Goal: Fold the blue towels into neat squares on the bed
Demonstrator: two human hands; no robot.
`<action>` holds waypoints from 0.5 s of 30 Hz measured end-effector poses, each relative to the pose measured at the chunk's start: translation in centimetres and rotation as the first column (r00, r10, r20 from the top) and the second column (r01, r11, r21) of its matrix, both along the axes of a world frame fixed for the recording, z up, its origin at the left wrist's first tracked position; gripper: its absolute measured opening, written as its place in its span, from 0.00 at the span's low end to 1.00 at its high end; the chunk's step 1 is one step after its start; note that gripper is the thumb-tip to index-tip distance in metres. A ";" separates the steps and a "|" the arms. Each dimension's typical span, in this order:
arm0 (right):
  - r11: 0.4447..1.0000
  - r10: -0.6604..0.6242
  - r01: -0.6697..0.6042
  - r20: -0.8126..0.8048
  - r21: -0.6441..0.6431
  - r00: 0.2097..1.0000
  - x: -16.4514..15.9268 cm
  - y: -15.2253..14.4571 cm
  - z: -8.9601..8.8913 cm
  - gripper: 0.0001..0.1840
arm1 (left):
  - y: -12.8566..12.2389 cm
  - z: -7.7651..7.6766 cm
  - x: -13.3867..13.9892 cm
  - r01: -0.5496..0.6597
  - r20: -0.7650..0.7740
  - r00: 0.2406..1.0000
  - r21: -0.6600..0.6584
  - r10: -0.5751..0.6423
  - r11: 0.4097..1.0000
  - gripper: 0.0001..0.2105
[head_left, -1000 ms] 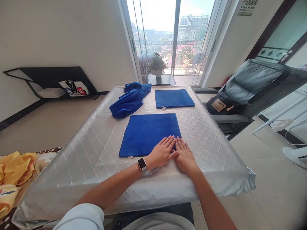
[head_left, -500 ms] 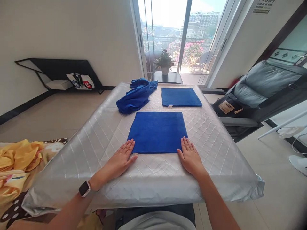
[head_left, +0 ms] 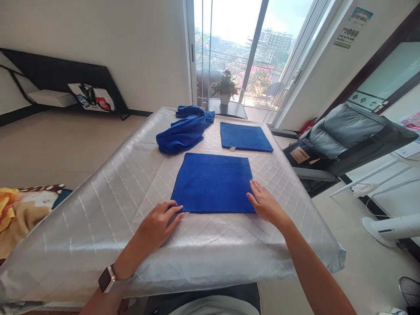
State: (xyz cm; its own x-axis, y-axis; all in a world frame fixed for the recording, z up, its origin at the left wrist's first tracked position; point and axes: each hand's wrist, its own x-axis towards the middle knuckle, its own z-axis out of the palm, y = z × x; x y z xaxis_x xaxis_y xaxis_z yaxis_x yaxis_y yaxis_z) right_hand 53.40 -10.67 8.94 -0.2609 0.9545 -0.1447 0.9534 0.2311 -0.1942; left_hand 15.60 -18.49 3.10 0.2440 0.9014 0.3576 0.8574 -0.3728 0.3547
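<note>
A folded blue towel (head_left: 213,183) lies flat on the silver quilted tablecloth (head_left: 210,245) in front of me. My left hand (head_left: 162,218) touches its near left corner, fingers slightly bent and apart, beside a small white tag. Along the right edge, my right hand (head_left: 264,199) rests with fingers stretched out and the thumb on the cloth. Neither hand grips anything. Farther back on the table are a second folded blue towel (head_left: 246,136), flat with a white tag at its near edge, and a crumpled blue cloth (head_left: 185,131) to its left.
Beyond the table's far edge, a potted plant (head_left: 225,87) stands on a dark chair (head_left: 226,108) before the sliding glass door. A grey recliner (head_left: 344,135) is to the right. A black frame with a printed bag (head_left: 92,98) sits by the left wall; yellow fabric (head_left: 8,210) lies lower left.
My left hand has bent its fingers and shifted slightly down at the near left corner. My right hand has moved slightly up the right edge and turned inward. The camera view has tilted.
</note>
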 end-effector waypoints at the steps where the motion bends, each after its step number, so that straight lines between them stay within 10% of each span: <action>1: 1.000 0.003 -0.003 0.010 0.019 1.000 -0.4 1.3 0.4 0.36 | -0.1 0.1 0.0 0.009 0.010 1.000 0.013 -0.009 1.000 0.22; 7: 0.997 -0.057 0.054 0.058 0.053 0.997 -2.7 7.5 -1.7 0.37 | -0.2 0.7 0.2 0.021 0.025 0.999 0.048 -0.022 0.999 0.19; 15: 0.993 -0.084 0.081 0.040 0.088 0.996 -2.3 7.8 -5.2 0.37 | 0.7 2.6 1.2 -0.027 -0.146 0.989 -0.013 0.024 1.000 0.20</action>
